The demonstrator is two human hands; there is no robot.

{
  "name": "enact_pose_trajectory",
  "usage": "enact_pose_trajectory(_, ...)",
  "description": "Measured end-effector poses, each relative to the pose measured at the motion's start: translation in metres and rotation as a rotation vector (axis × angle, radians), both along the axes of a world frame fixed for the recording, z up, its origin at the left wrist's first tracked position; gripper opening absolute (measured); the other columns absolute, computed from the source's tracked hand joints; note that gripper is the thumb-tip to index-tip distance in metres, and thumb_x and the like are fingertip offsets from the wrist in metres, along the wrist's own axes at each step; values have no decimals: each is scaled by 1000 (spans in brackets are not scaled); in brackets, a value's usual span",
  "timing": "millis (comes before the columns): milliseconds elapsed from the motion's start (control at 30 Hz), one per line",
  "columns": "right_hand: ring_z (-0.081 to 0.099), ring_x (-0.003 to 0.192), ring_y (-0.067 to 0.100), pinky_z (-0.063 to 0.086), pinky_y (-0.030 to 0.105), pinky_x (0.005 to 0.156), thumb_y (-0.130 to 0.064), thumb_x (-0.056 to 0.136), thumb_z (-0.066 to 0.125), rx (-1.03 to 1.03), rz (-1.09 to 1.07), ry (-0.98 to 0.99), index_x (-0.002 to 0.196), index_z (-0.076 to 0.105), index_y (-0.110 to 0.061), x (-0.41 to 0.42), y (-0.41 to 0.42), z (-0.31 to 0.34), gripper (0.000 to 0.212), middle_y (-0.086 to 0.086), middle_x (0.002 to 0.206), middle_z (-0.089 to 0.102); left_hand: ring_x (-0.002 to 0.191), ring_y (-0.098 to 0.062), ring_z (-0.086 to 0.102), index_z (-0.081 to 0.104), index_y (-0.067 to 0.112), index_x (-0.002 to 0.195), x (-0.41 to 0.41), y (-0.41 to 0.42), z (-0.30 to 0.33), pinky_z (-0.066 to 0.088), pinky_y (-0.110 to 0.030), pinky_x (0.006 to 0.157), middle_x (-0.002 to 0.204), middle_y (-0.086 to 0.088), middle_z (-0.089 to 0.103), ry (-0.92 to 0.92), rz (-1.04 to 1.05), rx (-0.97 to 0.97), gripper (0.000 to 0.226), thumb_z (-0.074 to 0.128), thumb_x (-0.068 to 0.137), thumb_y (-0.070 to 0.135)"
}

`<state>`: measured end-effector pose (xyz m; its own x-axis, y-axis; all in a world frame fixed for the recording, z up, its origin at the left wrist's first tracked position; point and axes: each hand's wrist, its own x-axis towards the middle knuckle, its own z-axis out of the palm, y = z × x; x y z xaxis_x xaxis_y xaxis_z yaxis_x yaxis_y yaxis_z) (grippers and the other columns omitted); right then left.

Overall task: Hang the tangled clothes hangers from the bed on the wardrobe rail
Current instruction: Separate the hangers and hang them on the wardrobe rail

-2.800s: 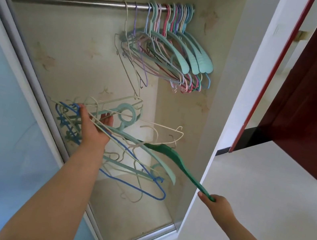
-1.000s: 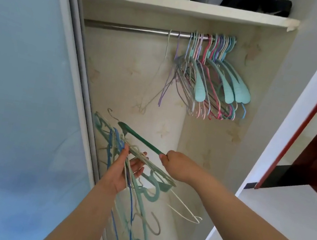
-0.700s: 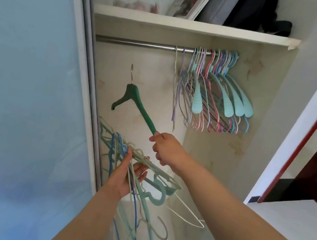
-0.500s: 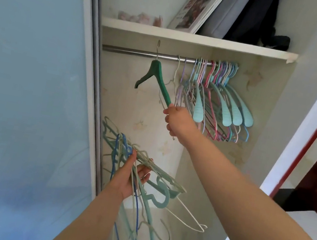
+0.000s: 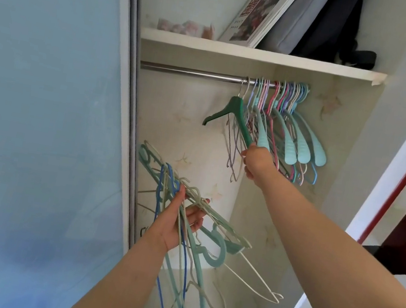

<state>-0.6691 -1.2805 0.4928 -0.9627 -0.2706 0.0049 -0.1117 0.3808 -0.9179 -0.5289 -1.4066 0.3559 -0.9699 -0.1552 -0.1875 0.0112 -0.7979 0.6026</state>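
While your right hand (image 5: 256, 160) grips the green hanger (image 5: 233, 113) hooked on the rail (image 5: 191, 72) at 12 o'clock, the bundle (image 5: 198, 237) clutched in your left hand (image 5: 179, 220) may snag if swung upward.

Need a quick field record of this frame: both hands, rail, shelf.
right hand: grips lower arm of dark green hanger, whose hook is on the rail
left hand: holds tangled hanger bundle
rail: pastel hangers bunched at right end, left part bare
shelf: framed picture, dark bag
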Motion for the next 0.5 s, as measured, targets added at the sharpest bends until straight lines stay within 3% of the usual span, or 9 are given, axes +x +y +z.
enact_pose_trajectory(100,44,57,14,44,24,40,-29,101,30,-13,-67,-3,123,54,-1,-6,11,2,43,0,71,44,120,-34,58,56,22,101,-1,2,3,49,-38,87,124,-23,62,17,-35,-11,40,66,75,52)
enact_pose_trajectory(133,46,58,15,49,24,45,-28,101,30,-19,-79,-9,126,51,2,-7,14,3,44,1,72,45,119,-34,58,56,23,101,-1,3,5,50,-38,86,125,-23,61,29,-51,-3,40,66,75,52)
enact_pose_trajectory(233,53,64,21,56,42,73,-28,103,35,-63,-108,-100,117,46,-3,-2,21,-1,31,7,78,53,118,-33,60,50,21,101,0,3,7,53,-36,85,129,-24,58,57,-100,20,42,62,76,53)
enact_pose_trajectory(300,61,83,27,56,44,74,-40,100,41,-57,-167,-135,128,40,-5,4,28,-16,44,14,104,57,118,-32,60,46,21,106,2,2,6,53,-35,86,131,-24,57,67,-135,27,48,60,76,56)
enact_pose_trajectory(367,56,111,34,52,48,88,-48,94,49,19,-241,-10,139,31,-3,15,39,-49,67,18,133,45,117,-31,60,48,20,105,6,2,3,47,-35,97,133,-23,56,70,-169,20,50,59,76,59)
enact_pose_trajectory(433,47,124,34,40,44,104,-52,92,49,128,-196,84,140,33,-3,36,56,-90,71,18,142,40,114,-31,61,57,16,98,11,2,0,35,-37,108,134,-23,54,79,-186,13,51,65,73,60)
enact_pose_trajectory(500,40,133,29,28,38,111,-68,89,36,337,116,-59,144,33,-9,59,77,-124,81,10,149,37,111,-30,62,69,15,89,16,2,-2,34,-37,107,136,-22,54,121,-207,2,50,78,62,56)
